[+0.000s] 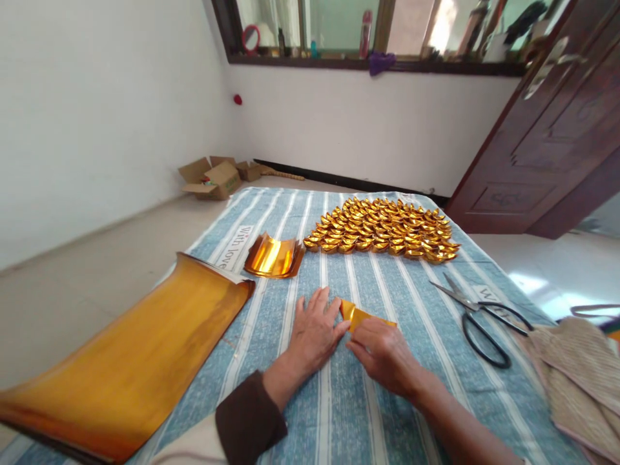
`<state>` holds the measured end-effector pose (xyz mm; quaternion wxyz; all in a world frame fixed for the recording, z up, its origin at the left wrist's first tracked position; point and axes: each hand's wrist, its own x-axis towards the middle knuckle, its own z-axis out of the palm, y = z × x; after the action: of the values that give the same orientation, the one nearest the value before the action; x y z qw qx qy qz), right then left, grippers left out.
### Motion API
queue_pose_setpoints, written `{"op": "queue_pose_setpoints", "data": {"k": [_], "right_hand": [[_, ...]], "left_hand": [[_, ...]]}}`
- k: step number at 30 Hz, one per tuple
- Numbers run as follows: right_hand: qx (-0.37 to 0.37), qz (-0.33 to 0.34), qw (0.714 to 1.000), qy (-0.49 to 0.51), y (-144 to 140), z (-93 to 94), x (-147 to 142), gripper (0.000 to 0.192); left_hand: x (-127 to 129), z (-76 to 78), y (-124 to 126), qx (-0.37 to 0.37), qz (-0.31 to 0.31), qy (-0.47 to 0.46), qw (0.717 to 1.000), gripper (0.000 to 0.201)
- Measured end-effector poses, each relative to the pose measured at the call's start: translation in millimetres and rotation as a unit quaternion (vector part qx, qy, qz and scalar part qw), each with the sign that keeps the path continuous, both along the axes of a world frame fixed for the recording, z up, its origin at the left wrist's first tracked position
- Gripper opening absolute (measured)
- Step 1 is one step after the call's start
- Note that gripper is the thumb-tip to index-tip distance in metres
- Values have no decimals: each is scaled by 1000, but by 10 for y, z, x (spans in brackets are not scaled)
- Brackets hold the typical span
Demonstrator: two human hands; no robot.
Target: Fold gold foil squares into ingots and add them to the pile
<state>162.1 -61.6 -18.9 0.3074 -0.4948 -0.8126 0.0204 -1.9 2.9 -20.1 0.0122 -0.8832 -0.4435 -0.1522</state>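
The left hand [314,326] lies flat, fingers extended, at the left end of one gold foil piece [358,316]; the right hand [385,352] curls over the foil's near edge, its fingertips tucked under, so whether it's pinching I can't tell! Near left, one large gold sheet stack [130,349], clipped by the frame's edge. Right, one pair of black-handled scissors [472,305], blades parted. Farther, one small curved foil stack [274,256], then rows of foil ingots [382,226], overlapping too closely to count!
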Motion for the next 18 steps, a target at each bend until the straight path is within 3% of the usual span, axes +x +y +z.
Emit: {"op": "queue_pose_setpoints", "data": {"k": [3,8,13,18], "right_hand": [[-14,52,998,39,98,172,102,23],[-20,173,984,-30,389,320,235,26],[-13,161,984,-82,551,206,192,26],[-6,104,987,-119,559,109,113,21]], "left_hand": [[-11,-4,-3,-11,-4,-13,1000,36],[-25,-2,10,-33,-6,-21,999,34],[-55,26,72,8,21,-35,999,37],[-76,120,45,37,28,-61,997,16]]}}
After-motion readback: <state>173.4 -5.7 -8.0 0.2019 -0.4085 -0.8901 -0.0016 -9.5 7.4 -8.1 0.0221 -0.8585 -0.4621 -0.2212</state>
